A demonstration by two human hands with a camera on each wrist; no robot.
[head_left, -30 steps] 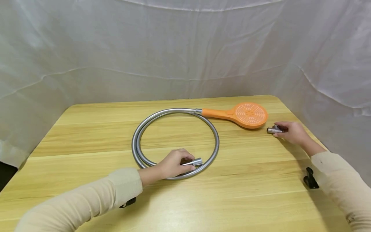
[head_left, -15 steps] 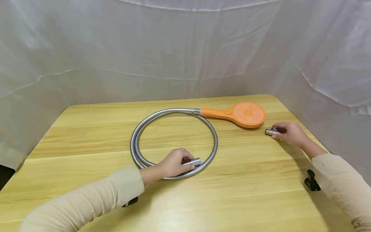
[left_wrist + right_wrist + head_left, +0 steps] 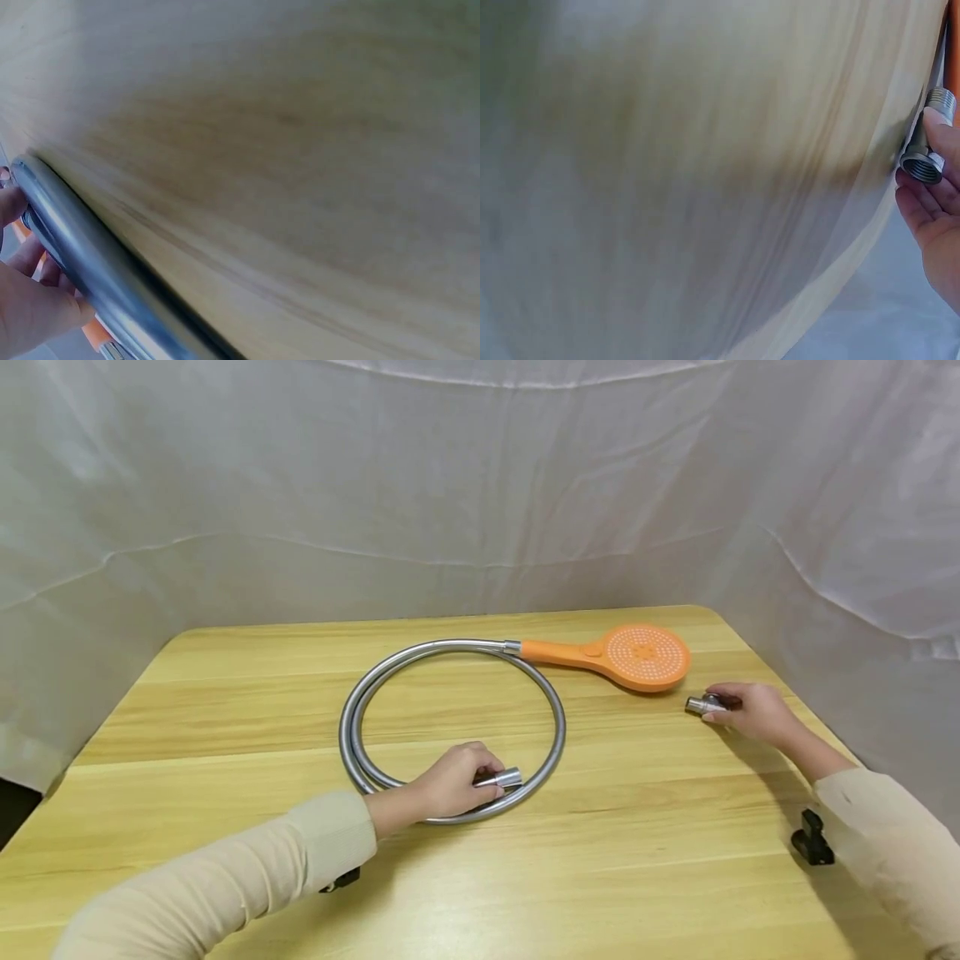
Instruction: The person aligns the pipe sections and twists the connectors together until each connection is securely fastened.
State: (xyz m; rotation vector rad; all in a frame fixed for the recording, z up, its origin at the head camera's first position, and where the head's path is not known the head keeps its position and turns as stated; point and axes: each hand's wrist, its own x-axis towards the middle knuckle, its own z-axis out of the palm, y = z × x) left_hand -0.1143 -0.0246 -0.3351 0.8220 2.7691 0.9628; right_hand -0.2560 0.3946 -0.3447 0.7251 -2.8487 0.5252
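In the head view my left hand (image 3: pixel 453 781) pinches the metal end connector (image 3: pixel 509 778) of a silver shower hose (image 3: pixel 347 731), which lies coiled mid-table. The left wrist view has the hose (image 3: pixel 97 247) running close past the fingers. Over at the right, my right hand (image 3: pixel 761 718) grips a short chrome pipe fitting (image 3: pixel 702 704) between thumb and fingers. Threads show on this fitting (image 3: pixel 940 99) in the right wrist view, along with a round open socket. An orange hand shower (image 3: pixel 645 657) lies face up, its handle joined to the hose's other end.
The wooden table (image 3: pixel 600 860) has rounded far corners. Pale cloth (image 3: pixel 480 485) hangs behind it and along both sides. Black wrist mounts (image 3: pixel 812 839) sit under the sleeves.
My right hand has come slightly toward me with the fitting, which has turned a little. My left hand stays on the hose connector; the hose and hand shower lie as before.
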